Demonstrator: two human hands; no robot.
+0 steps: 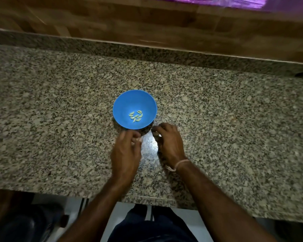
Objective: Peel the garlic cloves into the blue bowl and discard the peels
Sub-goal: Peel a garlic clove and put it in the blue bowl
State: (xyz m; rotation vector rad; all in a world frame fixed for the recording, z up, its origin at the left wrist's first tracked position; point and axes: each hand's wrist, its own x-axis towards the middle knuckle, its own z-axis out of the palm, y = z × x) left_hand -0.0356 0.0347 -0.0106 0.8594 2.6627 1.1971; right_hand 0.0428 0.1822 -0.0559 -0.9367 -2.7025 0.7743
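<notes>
Peeled cloves [136,116] heaped in blue bowl [122,105] on counter [59,102]. Just beside bowl, left hand [125,152], right hand [171,144] held with fingers [129,136] curled; grasp blurred, cannot be told.

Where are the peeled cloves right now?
In the head view, the cloves lie clustered at the bottom of the bowl, which stands in the middle of the counter, just beyond the left hand and right hand.

Single head camera, wide-angle, looks steeply down, close above counter [59,102].
</notes>
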